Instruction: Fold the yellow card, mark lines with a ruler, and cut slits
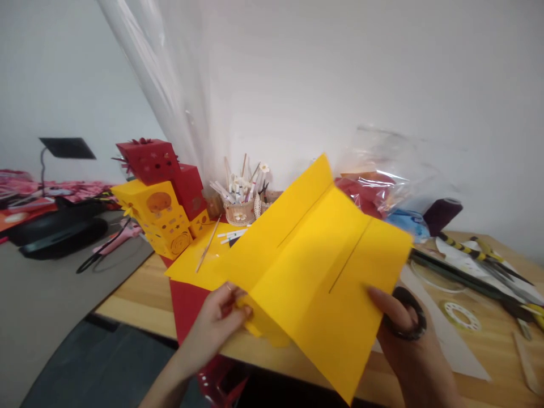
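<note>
A large folded sheet of yellow card is held up in front of me, tilted, with two dark straight lines on it. I cannot tell whether the lines are drawn or cut. At its lower left edge, my left hand pinches the card between thumb and fingers. My right hand grips the card's right side, its thumb on the front face. A black scissors handle loops around that thumb; the blades are hidden. Yellow flaps hang below the card near the left hand.
Red and yellow decorated boxes stand at left on the wooden table. Behind the card is a basket of pens. At right lie a tape roll, yellow-black tools, white paper and clear plastic wrap.
</note>
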Demonstrator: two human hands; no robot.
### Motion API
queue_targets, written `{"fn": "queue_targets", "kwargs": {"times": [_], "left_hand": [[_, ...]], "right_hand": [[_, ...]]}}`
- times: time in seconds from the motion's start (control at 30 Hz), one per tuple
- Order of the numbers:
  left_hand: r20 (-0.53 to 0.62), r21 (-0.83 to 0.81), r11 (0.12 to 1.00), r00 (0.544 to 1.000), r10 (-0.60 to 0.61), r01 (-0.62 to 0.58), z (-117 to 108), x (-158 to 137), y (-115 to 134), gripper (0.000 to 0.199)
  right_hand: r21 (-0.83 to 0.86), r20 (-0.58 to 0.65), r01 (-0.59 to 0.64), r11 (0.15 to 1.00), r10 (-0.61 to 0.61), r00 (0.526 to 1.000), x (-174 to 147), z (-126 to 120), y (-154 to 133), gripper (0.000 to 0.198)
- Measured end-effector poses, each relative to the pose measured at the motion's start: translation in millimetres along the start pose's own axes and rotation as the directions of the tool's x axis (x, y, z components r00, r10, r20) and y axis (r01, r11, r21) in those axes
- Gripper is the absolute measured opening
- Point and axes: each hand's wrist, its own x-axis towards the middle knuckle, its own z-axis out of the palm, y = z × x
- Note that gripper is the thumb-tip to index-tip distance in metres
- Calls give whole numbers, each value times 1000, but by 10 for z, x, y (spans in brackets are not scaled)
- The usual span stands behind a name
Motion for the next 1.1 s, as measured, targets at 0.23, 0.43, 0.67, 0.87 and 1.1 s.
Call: {"fn": "queue_targets", "kwargs": {"times": [0.23,0.43,0.67,0.87,1.1], "left_hand": [[-472,-532,831,871,-133,-161,214,-90,-226,24],[168,-580,794,980,-104,184,652,-320,-333,53],[175,-662,702,965,-198,264,785,-145,19,43],[18,-591,791,984,-179,155,736,40,67,44],[-79,-545,838,996,-47,-3,673,112,124,38]], "right_hand": [[-312,-279,187,931,-278,919,-162,3,136,19],[-531,-286,223,818,-420,861,-272,-17,309,16],[-617,-328,96,781,-367,870,-407,215,269,23],[-364,-205,84,928,-168,964,-413,294,133,28],[-359,-47,1,933,-19,999,-619,34,273,33]]}}
